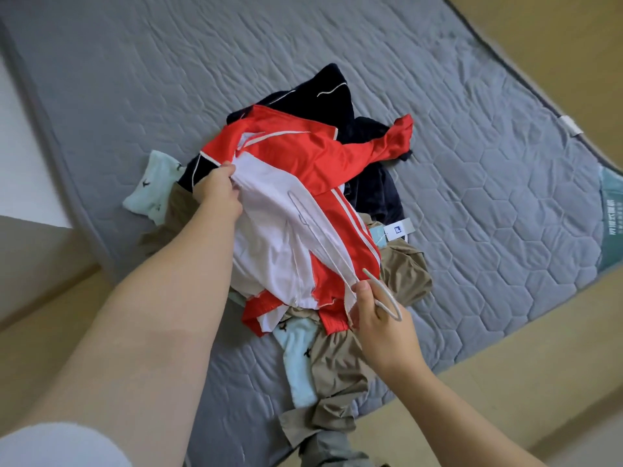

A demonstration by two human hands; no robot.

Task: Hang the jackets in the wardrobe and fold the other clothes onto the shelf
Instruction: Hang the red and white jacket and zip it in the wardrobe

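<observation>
A red track jacket (303, 153), white-striped and white-lined, lies open on a clothes pile (337, 365) on a grey mattress (472, 163), hem nearest the person, one sleeve trailing far right. The left hand (217, 190) grips the lining; the right hand (381, 328) pinches a white hanger (323, 244) slanting across it

Bare grey mattress (472, 163) lying open on the far, left and right sides; hands passing freely there. Red and white jacket (303, 156) topping the mid-bed heap, covering navy garment (333, 85). Khaki garment (337, 365) spilling over near edge. Left hand (215, 193) gripping the jacket's left edge, right hand (384, 325) pinching white hanger (337, 261), which is crossing the lining between them.
</observation>
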